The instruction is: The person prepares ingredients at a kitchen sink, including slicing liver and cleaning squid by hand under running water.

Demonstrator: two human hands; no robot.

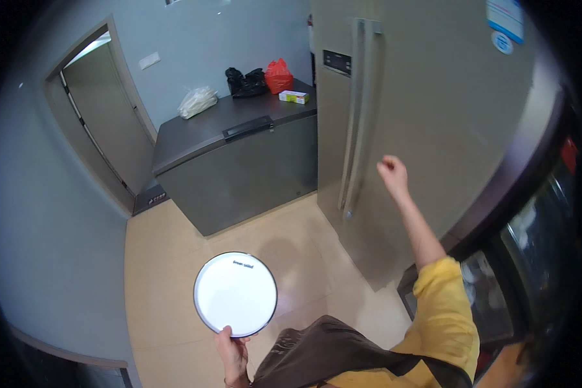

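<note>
My left hand (232, 350) grips the near edge of a round white plate (235, 293), with the thumb on top and fingers beneath. The plate has a dark rim, bears a short line of writing and has no food on it. My right hand (394, 173) is raised with its fingers curled in, and I see nothing in it. It is in front of a metallic side-by-side refrigerator (431, 106), to the right of the two long vertical door handles (360, 111); it is not on them.
A dark chest freezer (242, 179) stands along the far wall. On its lid lie a white plastic bag (198, 102), black plastic bags (246, 83), a red plastic bag (278, 77) and a small box (294, 97). A door (109, 114) is at the left; a dark glass-fronted cabinet (487, 296) is at the right.
</note>
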